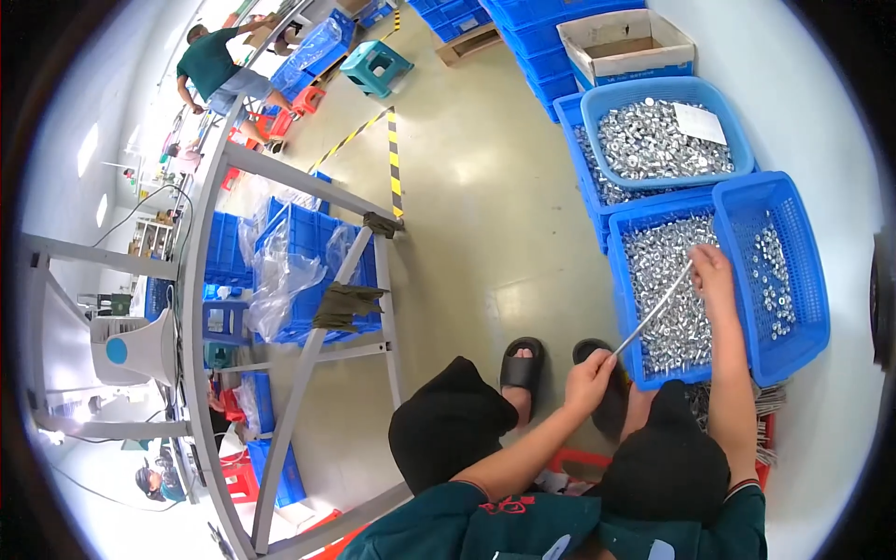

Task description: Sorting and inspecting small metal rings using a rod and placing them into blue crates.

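Note:
A thin silvery metal rod (656,309) slants between my two hands over a blue bin (630,362) of small shiny metal fittings (661,250). My left hand (590,379) is closed round the rod's near end, just outside the bin's near left corner. Over the fittings, my right hand (711,273) pinches the rod's far end. Its fingertips partly hide that end, so I cannot tell whether a fitting is on it. To the right, a blue mesh basket (810,280) holds a smaller scatter of fittings (773,271) and leans against the bin.
Behind the bin, a light blue tub (742,154) of fittings carries a white paper (700,123). An open carton (625,65) and stacked blue crates (546,70) stand farther back. A grey metal frame (289,182) rises at left. A person (210,63) works far left, near a green stool (373,65).

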Available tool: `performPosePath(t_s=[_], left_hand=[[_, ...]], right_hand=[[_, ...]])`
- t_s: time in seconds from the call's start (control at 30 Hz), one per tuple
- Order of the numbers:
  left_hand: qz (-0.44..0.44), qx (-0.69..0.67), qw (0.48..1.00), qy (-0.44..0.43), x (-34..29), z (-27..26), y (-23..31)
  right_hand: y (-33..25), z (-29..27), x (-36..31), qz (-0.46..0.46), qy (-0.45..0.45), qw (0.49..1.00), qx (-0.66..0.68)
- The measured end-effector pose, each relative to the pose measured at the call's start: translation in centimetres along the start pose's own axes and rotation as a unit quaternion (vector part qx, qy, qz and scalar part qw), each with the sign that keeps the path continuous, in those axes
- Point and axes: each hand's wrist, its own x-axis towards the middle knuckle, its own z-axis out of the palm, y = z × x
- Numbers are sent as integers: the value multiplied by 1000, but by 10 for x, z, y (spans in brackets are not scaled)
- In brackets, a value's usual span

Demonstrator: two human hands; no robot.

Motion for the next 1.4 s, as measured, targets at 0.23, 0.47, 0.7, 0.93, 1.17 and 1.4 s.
performPosePath(t_s=[0.23, 0.47, 0.7, 0.93, 1.17, 1.4], left_hand=[[-45, -126, 991, 20, 36, 2, -1], [-36, -161, 986, -31, 43, -14, -9], [-21, -144, 989, -25, 38, -20, -21], [13, -90, 996, -13, 43, -25, -18], [5, -102, 995, -10, 50, -24, -16], [-4, -102, 995, -12, 50, -25, -15]], right_hand=[[-7, 27, 1, 62, -150, 981, 110], [-18, 24, 15, 129, -116, 935, 310], [0, 29, 25, 85, -158, 908, 379], [-3, 34, 36, 111, -157, 903, 383], [-13, 33, 36, 91, -164, 925, 331], [-23, 31, 40, 43, -112, 987, 106]])
